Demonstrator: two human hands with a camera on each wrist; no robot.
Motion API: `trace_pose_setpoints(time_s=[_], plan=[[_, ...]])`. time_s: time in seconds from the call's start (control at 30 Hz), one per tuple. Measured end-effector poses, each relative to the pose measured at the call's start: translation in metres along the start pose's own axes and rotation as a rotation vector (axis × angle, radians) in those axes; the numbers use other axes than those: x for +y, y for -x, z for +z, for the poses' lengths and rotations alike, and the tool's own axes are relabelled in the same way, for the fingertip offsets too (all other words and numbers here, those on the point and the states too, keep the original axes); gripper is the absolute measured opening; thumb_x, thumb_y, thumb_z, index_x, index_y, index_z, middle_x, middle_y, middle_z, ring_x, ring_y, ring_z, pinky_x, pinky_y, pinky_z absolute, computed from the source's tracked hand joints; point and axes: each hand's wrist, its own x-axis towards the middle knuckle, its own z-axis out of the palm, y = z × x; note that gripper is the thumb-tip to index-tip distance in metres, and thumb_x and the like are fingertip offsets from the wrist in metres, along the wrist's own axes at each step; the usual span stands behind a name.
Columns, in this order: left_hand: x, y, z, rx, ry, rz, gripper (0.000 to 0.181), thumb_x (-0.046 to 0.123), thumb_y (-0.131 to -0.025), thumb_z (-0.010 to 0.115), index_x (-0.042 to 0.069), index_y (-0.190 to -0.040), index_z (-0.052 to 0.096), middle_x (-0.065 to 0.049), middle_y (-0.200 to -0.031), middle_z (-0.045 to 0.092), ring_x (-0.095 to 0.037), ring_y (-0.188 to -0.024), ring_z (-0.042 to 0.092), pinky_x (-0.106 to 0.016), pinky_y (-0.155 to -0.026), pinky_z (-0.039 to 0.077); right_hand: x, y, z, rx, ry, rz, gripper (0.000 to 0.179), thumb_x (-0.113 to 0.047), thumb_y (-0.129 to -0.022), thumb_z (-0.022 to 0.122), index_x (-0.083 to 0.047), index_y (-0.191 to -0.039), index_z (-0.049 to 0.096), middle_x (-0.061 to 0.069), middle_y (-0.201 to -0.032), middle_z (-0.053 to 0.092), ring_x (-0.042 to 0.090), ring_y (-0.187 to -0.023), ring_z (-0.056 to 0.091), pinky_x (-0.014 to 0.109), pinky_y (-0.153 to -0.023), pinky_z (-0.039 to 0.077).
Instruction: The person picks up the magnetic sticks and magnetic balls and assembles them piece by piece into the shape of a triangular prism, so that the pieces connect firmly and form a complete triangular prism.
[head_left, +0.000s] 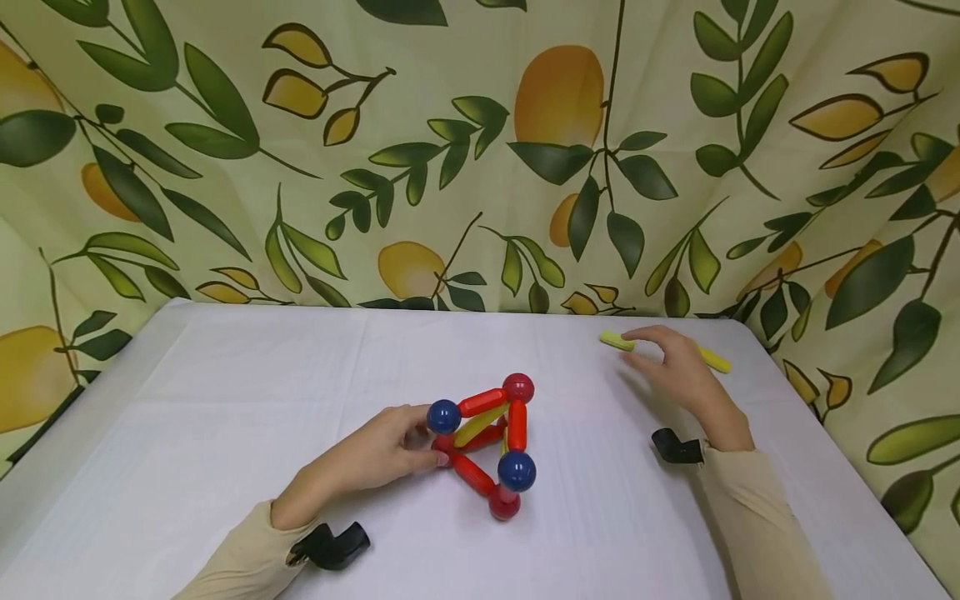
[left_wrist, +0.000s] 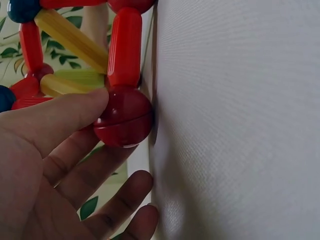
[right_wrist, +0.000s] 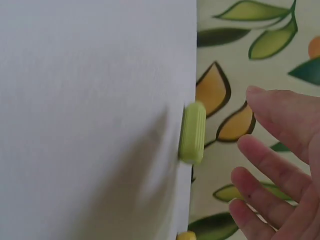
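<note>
A ball-and-rod structure (head_left: 517, 427) of red and yellow rods, with red and blue balls at its corners, stands on the white tabletop. Thumb and fingers of my left hand (head_left: 378, 450) pinch a red ball (left_wrist: 123, 117) at its lower left corner; the two outer fingers reach out past the ball. Farther back on the right, my right hand (head_left: 675, 362) hovers with spread fingers and nothing in its grasp. A short light green rod (right_wrist: 192, 132) lies on the table near its fingertips, apart from them. Behind that hand lies a yellow rod (head_left: 714, 359), partly hidden.
The white-covered table (head_left: 247, 400) runs back to a curtain (head_left: 465, 167) printed with leaves and orange fruit, which also borders both sides. A black wrist camera mount (head_left: 330, 546) sits on the left sleeve, another mount (head_left: 677, 447) on the right.
</note>
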Motion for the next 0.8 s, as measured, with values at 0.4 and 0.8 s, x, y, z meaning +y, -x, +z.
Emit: trace_pose_setpoints(time_s=[0.4, 0.8], plan=[[0.003, 0.002, 0.0, -0.041, 0.033, -0.023, 0.026, 0.027, -0.084, 0.079, 0.026, -0.107, 0.068, 0.01, -0.089, 0.062, -0.016, -0.091, 0.053, -0.03, -0.075, 0.043, 0.035, 0.006, -0.008, -0.018, 0.065, 0.094, 0.046, -0.024, -0.099, 0.059, 0.008, -0.131, 0.054, 0.036, -0.141, 0.043, 0.055, -0.133, 0.035, 0.067, -0.108, 0.027], [0.001, 0.003, -0.001, -0.043, 0.057, -0.015, 0.026, 0.026, -0.083, 0.08, 0.026, -0.106, 0.068, 0.01, -0.088, 0.062, -0.016, -0.089, 0.055, -0.029, -0.076, 0.045, 0.057, 0.01, -0.012, -0.029, 0.081, 0.148, 0.049, -0.016, -0.101, 0.051, 0.014, -0.139, 0.04, 0.041, -0.143, 0.035, 0.059, -0.133, 0.029, 0.069, -0.107, 0.025]])
